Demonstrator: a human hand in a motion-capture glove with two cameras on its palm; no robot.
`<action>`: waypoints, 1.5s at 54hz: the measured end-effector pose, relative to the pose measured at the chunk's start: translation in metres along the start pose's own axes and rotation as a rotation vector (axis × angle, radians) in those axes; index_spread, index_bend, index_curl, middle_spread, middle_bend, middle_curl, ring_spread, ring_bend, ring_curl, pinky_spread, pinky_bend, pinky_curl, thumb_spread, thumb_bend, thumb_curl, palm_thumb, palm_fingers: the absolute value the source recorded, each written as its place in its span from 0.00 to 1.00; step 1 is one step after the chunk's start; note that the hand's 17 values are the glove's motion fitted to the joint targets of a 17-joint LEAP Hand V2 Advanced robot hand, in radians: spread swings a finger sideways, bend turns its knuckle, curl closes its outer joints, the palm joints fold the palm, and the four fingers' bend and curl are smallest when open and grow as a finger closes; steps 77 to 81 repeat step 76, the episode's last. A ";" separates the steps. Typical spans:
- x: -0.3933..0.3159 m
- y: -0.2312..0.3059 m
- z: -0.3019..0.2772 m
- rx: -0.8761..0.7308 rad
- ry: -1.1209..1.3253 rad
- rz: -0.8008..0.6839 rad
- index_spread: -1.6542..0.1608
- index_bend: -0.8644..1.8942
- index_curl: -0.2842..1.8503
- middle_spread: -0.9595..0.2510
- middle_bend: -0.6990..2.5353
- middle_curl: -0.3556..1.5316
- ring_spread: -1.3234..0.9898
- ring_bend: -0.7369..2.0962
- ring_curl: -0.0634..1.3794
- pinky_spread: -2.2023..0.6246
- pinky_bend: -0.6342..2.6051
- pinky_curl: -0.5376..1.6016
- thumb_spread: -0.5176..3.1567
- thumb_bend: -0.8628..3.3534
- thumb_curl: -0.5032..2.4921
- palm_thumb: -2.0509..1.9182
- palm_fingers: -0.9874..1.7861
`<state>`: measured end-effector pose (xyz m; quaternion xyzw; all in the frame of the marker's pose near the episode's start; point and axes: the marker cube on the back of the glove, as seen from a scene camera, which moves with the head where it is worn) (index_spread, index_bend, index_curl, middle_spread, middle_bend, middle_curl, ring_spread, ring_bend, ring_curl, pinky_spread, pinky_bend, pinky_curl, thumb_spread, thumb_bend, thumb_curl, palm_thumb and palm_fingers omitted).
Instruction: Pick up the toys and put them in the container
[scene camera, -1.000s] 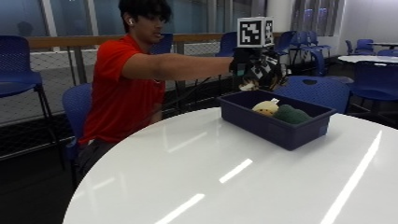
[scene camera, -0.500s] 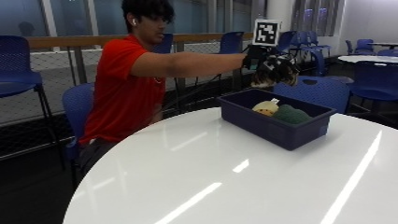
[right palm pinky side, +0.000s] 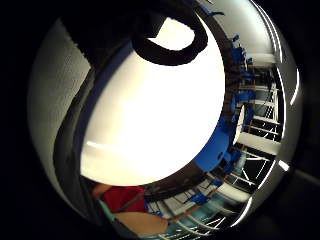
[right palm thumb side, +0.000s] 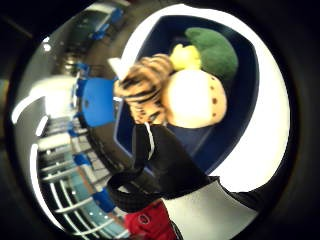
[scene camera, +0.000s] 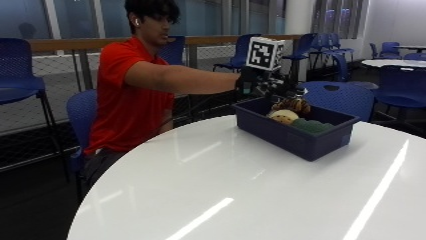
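Note:
A dark blue bin (scene camera: 303, 137) stands on the white round table (scene camera: 219, 185), far from the person. In it lie a cream round toy (scene camera: 282, 117), a green toy (scene camera: 311, 125) and a tiger-striped toy (scene camera: 291, 105) resting on top of the cream one. My gloved right hand (scene camera: 266, 84) hovers over the bin's end nearest the person, just above the striped toy, fingers relaxed. The thumb side palm view looks down on the striped toy (right palm thumb side: 142, 90), the cream toy (right palm thumb side: 195, 100), the green toy (right palm thumb side: 212, 50) and a gloved finger (right palm thumb side: 167, 157) stretched toward them, holding nothing.
Blue chairs (scene camera: 343, 97) stand just behind the bin and beside the person (scene camera: 80, 120). Another white table (scene camera: 393, 62) is at the back right. A railing runs behind. The little finger side palm view shows bare white tabletop (right palm pinky side: 155, 110).
The hand has come lower and drawn back a little toward the person's end of the bin. The striped toy now shows lying on the cream toy.

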<state>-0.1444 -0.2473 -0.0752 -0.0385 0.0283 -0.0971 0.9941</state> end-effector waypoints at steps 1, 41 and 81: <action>0.004 0.004 0.003 -0.003 0.001 -0.017 0.70 0.35 0.33 0.74 0.26 0.35 0.58 0.34 0.25 0.78 0.55 0.44 0.45 0.19 0.31 0.50 0.27; 0.198 0.149 0.078 -0.009 -0.148 0.378 0.71 0.38 0.29 0.74 0.25 0.31 0.58 0.32 0.21 0.80 0.48 0.40 0.46 0.19 0.25 0.51 0.30; 0.225 0.186 0.071 0.036 -0.158 0.368 0.70 0.38 0.30 0.73 0.26 0.30 0.58 0.32 0.18 0.80 0.47 0.40 0.46 0.20 0.25 0.51 0.31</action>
